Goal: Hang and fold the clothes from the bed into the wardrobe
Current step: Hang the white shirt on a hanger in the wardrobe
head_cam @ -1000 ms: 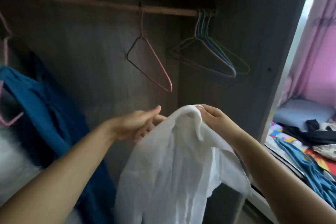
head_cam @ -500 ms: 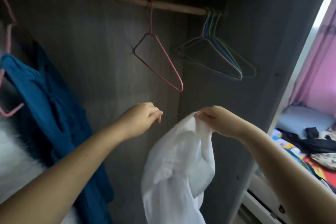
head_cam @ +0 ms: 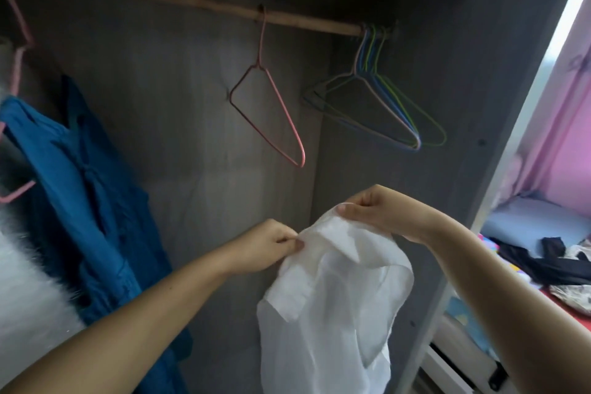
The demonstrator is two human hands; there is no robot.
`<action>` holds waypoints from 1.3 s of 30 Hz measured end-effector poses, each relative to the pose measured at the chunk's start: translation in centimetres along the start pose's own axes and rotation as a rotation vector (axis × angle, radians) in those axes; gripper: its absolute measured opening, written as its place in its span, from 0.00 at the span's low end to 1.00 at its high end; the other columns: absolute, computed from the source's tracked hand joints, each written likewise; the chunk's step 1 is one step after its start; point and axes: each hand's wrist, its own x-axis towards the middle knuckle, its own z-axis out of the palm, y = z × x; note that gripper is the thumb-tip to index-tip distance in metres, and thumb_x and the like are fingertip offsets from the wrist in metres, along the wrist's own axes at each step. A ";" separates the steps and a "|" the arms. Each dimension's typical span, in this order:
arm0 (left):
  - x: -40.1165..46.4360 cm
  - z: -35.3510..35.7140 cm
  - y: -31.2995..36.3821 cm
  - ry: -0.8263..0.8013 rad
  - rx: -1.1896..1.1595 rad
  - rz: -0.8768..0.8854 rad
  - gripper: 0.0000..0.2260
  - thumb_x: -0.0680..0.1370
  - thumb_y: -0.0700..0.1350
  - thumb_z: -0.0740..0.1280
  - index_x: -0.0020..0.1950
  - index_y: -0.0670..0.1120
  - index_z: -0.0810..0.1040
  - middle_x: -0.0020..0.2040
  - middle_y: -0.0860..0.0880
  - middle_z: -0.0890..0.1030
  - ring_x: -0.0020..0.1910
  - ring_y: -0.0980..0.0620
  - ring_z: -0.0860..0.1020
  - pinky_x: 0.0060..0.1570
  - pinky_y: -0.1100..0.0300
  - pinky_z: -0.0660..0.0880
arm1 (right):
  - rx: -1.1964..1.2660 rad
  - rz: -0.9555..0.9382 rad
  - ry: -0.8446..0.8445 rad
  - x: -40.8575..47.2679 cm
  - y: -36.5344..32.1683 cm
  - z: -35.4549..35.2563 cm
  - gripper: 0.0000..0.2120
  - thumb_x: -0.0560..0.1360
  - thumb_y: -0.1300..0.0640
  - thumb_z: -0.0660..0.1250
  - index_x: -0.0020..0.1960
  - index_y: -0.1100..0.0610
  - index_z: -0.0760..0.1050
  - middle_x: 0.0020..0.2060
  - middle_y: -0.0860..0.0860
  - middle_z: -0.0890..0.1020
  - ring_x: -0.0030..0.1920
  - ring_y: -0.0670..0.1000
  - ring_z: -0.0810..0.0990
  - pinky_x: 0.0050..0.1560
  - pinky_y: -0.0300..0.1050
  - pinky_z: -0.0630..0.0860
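- The left hand [head_cam: 265, 246], which half a second ago hung beside the cloth with its fingers curled on nothing, now pinches the white shirt [head_cam: 332, 304] at the collar edge between thumb and fingertips.
- The right hand [head_cam: 371, 211] still pinches the same collar a little higher and to the right, so the garment is now held at two points and its neck has begun to open out instead of hanging in a bunch.
- My reading: the shirt is being squared up at the collar so a hanger can go in; nothing is threaded through it yet.
- The shirt hangs in the air in front of the open wardrobe [head_cam: 447, 105], below the rail [head_cam: 192, 3], and touches neither.
- Inside the wardrobe, on the rail: a bare pink wire hanger [head_cam: 281, 118] just above the hands, and a bunch of bare blue, green and pale hangers [head_cam: 383, 105] pushed against the right wall.
- Further left a blue dress [head_cam: 86, 189] hangs, with a white fluffy garment [head_cam: 25, 272] beside it at the edge of view.
- Beyond, to the right, the bed [head_cam: 531, 221] still carries dark clothes [head_cam: 550, 262] and a patterned piece, so work remains.
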 end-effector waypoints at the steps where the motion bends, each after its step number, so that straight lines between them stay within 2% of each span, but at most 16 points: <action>1: -0.2 -0.5 -0.2 -0.016 -0.027 -0.017 0.17 0.81 0.43 0.62 0.40 0.30 0.75 0.34 0.45 0.75 0.34 0.54 0.73 0.37 0.60 0.71 | -0.093 0.012 0.012 -0.1 0.4 -0.2 0.16 0.79 0.51 0.65 0.38 0.57 0.82 0.30 0.46 0.80 0.30 0.42 0.77 0.34 0.37 0.74; 4: -0.3 -1.5 -0.8 -0.048 -0.072 -0.014 0.20 0.81 0.48 0.62 0.40 0.32 0.77 0.35 0.45 0.79 0.36 0.53 0.76 0.40 0.56 0.75 | -0.266 0.037 0.025 0.1 1.5 -0.3 0.20 0.77 0.47 0.66 0.30 0.55 0.76 0.25 0.45 0.73 0.27 0.42 0.69 0.30 0.36 0.68; 6: -0.2 -1.8 -0.9 -0.043 -0.025 0.005 0.18 0.80 0.50 0.61 0.43 0.36 0.80 0.37 0.45 0.82 0.38 0.52 0.79 0.44 0.52 0.77 | -0.243 0.024 0.005 0.1 1.9 -0.3 0.21 0.78 0.45 0.65 0.33 0.59 0.76 0.27 0.47 0.73 0.29 0.44 0.69 0.32 0.38 0.68; 8: -0.2 -2.3 -0.6 -0.008 -0.073 -0.003 0.13 0.81 0.46 0.60 0.47 0.43 0.82 0.41 0.48 0.85 0.42 0.53 0.82 0.47 0.56 0.79 | -0.107 0.010 -0.003 0.0 1.9 -0.3 0.22 0.79 0.45 0.61 0.38 0.61 0.78 0.29 0.50 0.76 0.30 0.45 0.72 0.34 0.39 0.70; 11: -0.3 -3.9 0.6 0.108 -0.218 0.018 0.13 0.83 0.38 0.55 0.44 0.39 0.77 0.36 0.47 0.84 0.37 0.50 0.84 0.41 0.62 0.80 | 0.108 0.011 -0.032 -0.2 2.1 -0.8 0.20 0.81 0.47 0.58 0.44 0.55 0.84 0.36 0.53 0.83 0.36 0.48 0.78 0.41 0.40 0.76; 14: -0.5 -3.7 1.7 0.178 -0.249 0.057 0.12 0.82 0.37 0.56 0.42 0.39 0.74 0.33 0.45 0.83 0.33 0.48 0.82 0.38 0.63 0.78 | 0.126 -0.009 -0.076 0.0 2.6 -0.7 0.18 0.80 0.49 0.60 0.41 0.54 0.85 0.37 0.51 0.83 0.38 0.49 0.77 0.46 0.42 0.73; 16: -0.4 -1.1 2.2 0.061 -0.198 0.071 0.07 0.81 0.38 0.60 0.45 0.42 0.76 0.38 0.47 0.83 0.38 0.53 0.82 0.42 0.63 0.79 | 0.212 -0.019 -0.080 0.2 2.4 -0.3 0.17 0.81 0.52 0.59 0.43 0.54 0.84 0.34 0.48 0.82 0.35 0.45 0.76 0.41 0.36 0.73; 18: -0.1 2.2 2.7 -0.047 -0.118 0.087 0.03 0.79 0.41 0.65 0.49 0.42 0.77 0.44 0.49 0.81 0.43 0.58 0.80 0.47 0.66 0.76 | 0.340 -0.011 -0.097 0.5 2.0 0.0 0.16 0.82 0.52 0.57 0.45 0.54 0.83 0.30 0.50 0.77 0.29 0.46 0.72 0.31 0.36 0.69; 22: 0.8 5.0 3.7 -0.034 -0.145 0.055 0.11 0.80 0.43 0.64 0.37 0.45 0.71 0.33 0.54 0.71 0.30 0.65 0.67 0.33 0.70 0.65 | 0.369 -0.030 -0.113 1.0 1.8 -0.1 0.17 0.83 0.52 0.54 0.49 0.57 0.80 0.27 0.51 0.67 0.26 0.47 0.63 0.27 0.37 0.62; 24: 0.9 4.6 3.5 -0.041 -0.187 0.039 0.11 0.82 0.42 0.61 0.42 0.39 0.75 0.38 0.51 0.74 0.37 0.62 0.71 0.39 0.66 0.68 | 0.397 -0.009 -0.086 0.8 1.8 -0.3 0.17 0.83 0.54 0.53 0.49 0.58 0.79 0.29 0.53 0.69 0.27 0.47 0.66 0.28 0.37 0.64; 26: 0.7 3.9 2.9 -0.012 -0.270 0.024 0.14 0.83 0.43 0.59 0.52 0.31 0.75 0.45 0.46 0.76 0.45 0.53 0.73 0.46 0.58 0.70 | 0.463 0.027 -0.044 0.5 2.2 -0.8 0.17 0.84 0.54 0.52 0.50 0.58 0.78 0.35 0.55 0.78 0.34 0.49 0.76 0.37 0.39 0.73; 28: 0.2 3.4 2.6 0.088 -0.384 -0.031 0.14 0.83 0.42 0.58 0.56 0.31 0.75 0.47 0.43 0.78 0.46 0.48 0.74 0.48 0.55 0.71 | 0.434 0.078 0.024 0.2 2.6 -1.2 0.17 0.84 0.53 0.53 0.49 0.59 0.78 0.40 0.56 0.83 0.40 0.52 0.81 0.45 0.44 0.78; 31: 0.2 3.9 3.3 0.246 -0.483 -0.103 0.13 0.83 0.40 0.57 0.55 0.33 0.77 0.46 0.41 0.80 0.45 0.47 0.76 0.47 0.58 0.73 | 0.317 0.224 -0.068 -0.4 2.0 -0.9 0.25 0.83 0.46 0.53 0.47 0.64 0.79 0.39 0.58 0.84 0.37 0.52 0.83 0.37 0.44 0.80; 34: -0.2 5.5 5.2 0.208 -0.348 -0.054 0.11 0.83 0.37 0.56 0.57 0.42 0.77 0.49 0.47 0.80 0.45 0.60 0.78 0.46 0.68 0.75 | 0.254 0.269 -0.221 -0.4 1.3 0.7 0.27 0.81 0.44 0.56 0.50 0.67 0.80 0.39 0.59 0.84 0.39 0.56 0.83 0.37 0.46 0.80; 37: -1.2 6.5 6.6 -0.011 -0.075 0.043 0.16 0.82 0.38 0.54 0.69 0.46 0.68 0.59 0.52 0.72 0.56 0.61 0.71 0.62 0.65 0.68 | 0.233 0.139 -0.065 0.6 1.3 1.4 0.13 0.81 0.57 0.60 0.44 0.60 0.79 0.37 0.57 0.79 0.36 0.53 0.78 0.39 0.45 0.77; 39: -1.9 6.1 6.9 -0.039 -0.008 0.096 0.13 0.83 0.38 0.54 0.65 0.48 0.70 0.59 0.51 0.71 0.55 0.64 0.68 0.55 0.76 0.62 | 0.344 0.090 0.039 1.0 1.2 1.0 0.13 0.81 0.63 0.58 0.40 0.58 0.76 0.32 0.52 0.74 0.29 0.46 0.71 0.28 0.37 0.67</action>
